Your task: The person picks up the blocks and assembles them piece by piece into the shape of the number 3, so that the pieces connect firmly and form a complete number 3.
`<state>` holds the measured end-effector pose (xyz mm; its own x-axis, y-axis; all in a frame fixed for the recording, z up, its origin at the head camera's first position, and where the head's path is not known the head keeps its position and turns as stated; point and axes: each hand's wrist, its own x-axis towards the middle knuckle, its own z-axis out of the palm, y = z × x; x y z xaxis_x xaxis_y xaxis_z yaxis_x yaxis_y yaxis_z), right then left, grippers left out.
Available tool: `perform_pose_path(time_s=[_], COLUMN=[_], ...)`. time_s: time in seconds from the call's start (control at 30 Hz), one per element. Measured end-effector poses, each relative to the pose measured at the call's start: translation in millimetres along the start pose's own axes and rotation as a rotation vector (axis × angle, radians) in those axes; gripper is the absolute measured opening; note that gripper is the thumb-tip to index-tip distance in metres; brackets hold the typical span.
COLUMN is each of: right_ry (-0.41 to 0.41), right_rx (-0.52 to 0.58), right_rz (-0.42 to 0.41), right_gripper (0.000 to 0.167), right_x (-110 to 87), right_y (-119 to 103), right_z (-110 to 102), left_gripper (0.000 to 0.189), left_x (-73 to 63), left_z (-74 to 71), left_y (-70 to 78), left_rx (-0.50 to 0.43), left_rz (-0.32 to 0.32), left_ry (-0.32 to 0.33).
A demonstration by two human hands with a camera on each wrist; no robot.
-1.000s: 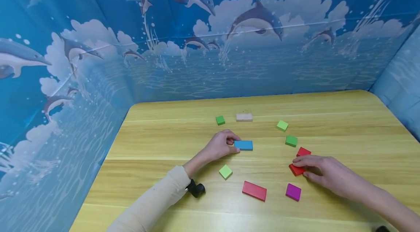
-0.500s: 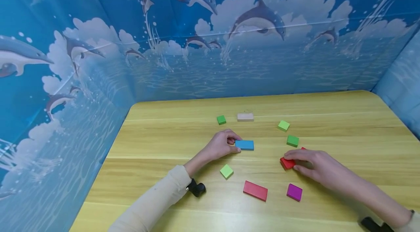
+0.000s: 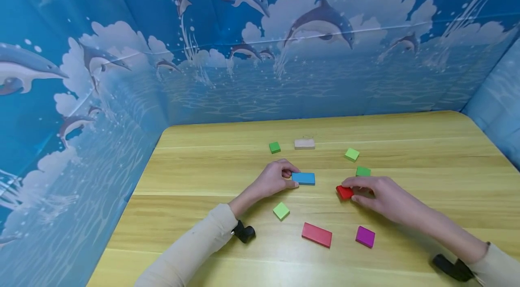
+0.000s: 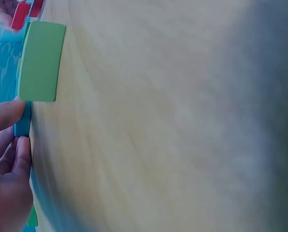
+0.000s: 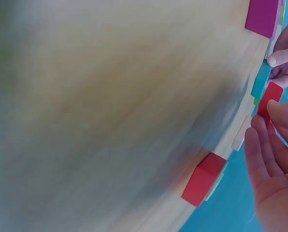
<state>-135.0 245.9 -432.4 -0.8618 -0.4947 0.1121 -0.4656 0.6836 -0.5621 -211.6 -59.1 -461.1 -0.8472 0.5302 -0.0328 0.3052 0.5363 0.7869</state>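
Note:
My left hand [image 3: 276,180] pinches the left end of a flat blue block [image 3: 305,178] between thumb and fingers, low at the middle of the table. To its right, my right hand [image 3: 383,197] pinches a small red block [image 3: 344,192] by its right end. In the right wrist view this red block [image 5: 270,99] is raised, overlapping the blue block [image 5: 261,79]. Another red block [image 5: 204,179] lies on the table in the right wrist view; my right hand hides it in the head view. Partly behind that hand is a green block [image 3: 363,171].
A longer pinkish-red block [image 3: 317,234] and a purple block [image 3: 365,236] lie on the near side of the wooden table [image 3: 195,242]. A light green block [image 3: 281,210] is by my left forearm. Farther back are a green [image 3: 274,147], a pale [image 3: 304,144] and a light green block [image 3: 352,154].
My right hand has carried the red block leftward and slightly away from me, off the spot beside the other red block, closer to the blue block. The left hand keeps its place.

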Motion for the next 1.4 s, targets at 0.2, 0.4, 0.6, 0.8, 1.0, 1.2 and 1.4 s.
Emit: perform_pose_path(time_s=[0.2, 0.4, 0.6, 0.8, 1.0, 1.2, 1.4], right_ry=[-0.004, -0.003, 0.025, 0.036, 0.015, -0.023, -0.047], right_rx=[0.037, 0.05, 0.066, 0.069, 0.063, 0.06, 0.066], right_rz=[0.014, 0.029, 0.06, 0.067, 0.097, 0.117, 0.101], right_gripper=[0.04, 0.038, 0.037, 0.036, 0.035, 0.034, 0.033], right_x=[8.9, 16.4, 23.6, 30.3, 38.6, 47.4, 53.5], right_y=[-2.4, -5.4, -8.1, -7.9, -8.3, -11.0, -11.6], right_z=[1.6, 5.2, 8.9, 12.5, 14.3, 13.6, 14.9], left_gripper=[0.03, 0.03, 0.03, 0.03, 0.03, 0.03, 0.03], left_x=[0.4, 0.4, 0.3, -0.2, -0.3, -0.8, -2.2], left_z=[1.0, 1.3, 1.1, 1.4, 1.1, 1.4, 1.8], left_y=[-2.1, -3.8, -3.7, -4.1, -4.8, -3.6, -1.5], left_rx=[-0.01, -0.009, -0.007, -0.018, -0.021, -0.013, -0.026], left_rz=[0.009, 0.018, 0.019, 0.016, 0.019, 0.014, 0.016], left_ry=[0.006, 0.009, 0.01, 0.009, 0.008, 0.011, 0.022])
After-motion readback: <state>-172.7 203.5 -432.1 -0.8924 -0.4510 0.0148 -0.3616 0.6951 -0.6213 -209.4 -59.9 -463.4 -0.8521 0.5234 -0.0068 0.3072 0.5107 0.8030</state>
